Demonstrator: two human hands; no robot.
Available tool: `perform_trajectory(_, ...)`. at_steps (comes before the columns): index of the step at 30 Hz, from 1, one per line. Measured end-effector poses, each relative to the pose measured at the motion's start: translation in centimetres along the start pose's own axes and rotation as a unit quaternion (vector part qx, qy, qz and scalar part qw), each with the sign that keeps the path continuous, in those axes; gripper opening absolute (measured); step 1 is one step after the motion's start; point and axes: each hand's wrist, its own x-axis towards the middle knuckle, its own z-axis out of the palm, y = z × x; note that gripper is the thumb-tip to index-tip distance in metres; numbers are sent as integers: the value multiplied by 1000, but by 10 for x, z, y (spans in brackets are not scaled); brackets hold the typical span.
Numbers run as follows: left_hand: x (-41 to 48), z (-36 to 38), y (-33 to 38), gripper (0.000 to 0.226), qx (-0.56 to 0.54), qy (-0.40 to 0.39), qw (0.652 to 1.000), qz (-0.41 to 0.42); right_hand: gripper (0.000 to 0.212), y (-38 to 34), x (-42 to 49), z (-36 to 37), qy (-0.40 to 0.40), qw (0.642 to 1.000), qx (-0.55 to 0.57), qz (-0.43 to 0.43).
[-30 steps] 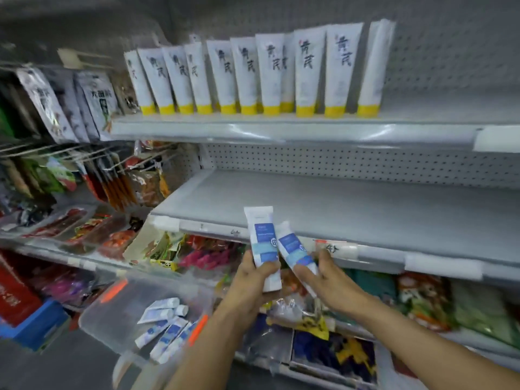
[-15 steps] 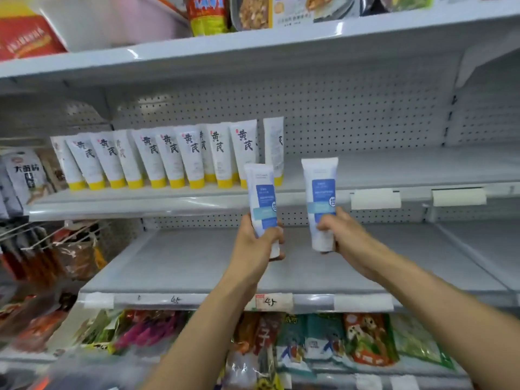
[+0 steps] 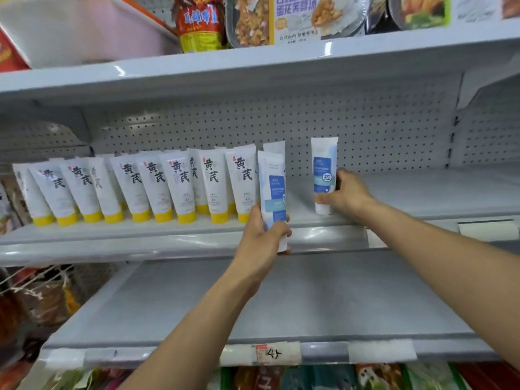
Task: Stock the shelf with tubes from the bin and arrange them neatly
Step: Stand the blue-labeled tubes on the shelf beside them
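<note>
- Gripping a blue-label tube (image 3: 271, 190), the left hand (image 3: 261, 237) had its thumb and fingers curled round the tube's lower half.
- That tube stood upright above the fist, cap down. Its cap end was level with the front lip of the middle shelf (image 3: 436, 192) and was not set on the board.
- Just left of this grip stood a row of yellow-capped tubes (image 3: 183, 187). They were white with black characters, rested cap down on the same shelf and leaned a little. The held tube overlapped the row's right end.
- Right of the left grip and apart from it, the right hand (image 3: 347, 192) clasped a second blue-label tube (image 3: 323, 170) by its lower part, thumb in front and fingers behind.
- This second tube stood upright, cap down on the shelf board, farther back than the left grip.
- Behind both grips rose a grey pegboard (image 3: 365, 130).
- Below both hands lay a lower shelf (image 3: 351, 305). A handwritten price tag (image 3: 271, 353) sat on its front rail, between the two forearms.
- Above the grips, a top shelf (image 3: 281, 63) carried food packets (image 3: 298, 18) and a red-and-yellow jar (image 3: 199, 23).
</note>
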Motion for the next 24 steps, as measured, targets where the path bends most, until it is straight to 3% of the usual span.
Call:
perform_trajectory(5,12,4,-2,36,16,-7,1000,4,46,7,28,13,14,999,-33,-21)
perform_trajectory(15,19,25,2,37,-13,-1,1000,3,41,13,61,18,-40,997,-70,-20)
perform_trajectory(20,17,40,12,32,-26,15,999,-15,62,16,39,3,1,997,-80,-16)
perform_trajectory(22,17,47,19,24,-39,24,999,-20,50,11,21,-9,-13,998,-43,-54)
perform_trajectory(24,16,54,25,18,-56,28,998,-24,29,6,2,-20,-87,993,14,-80)
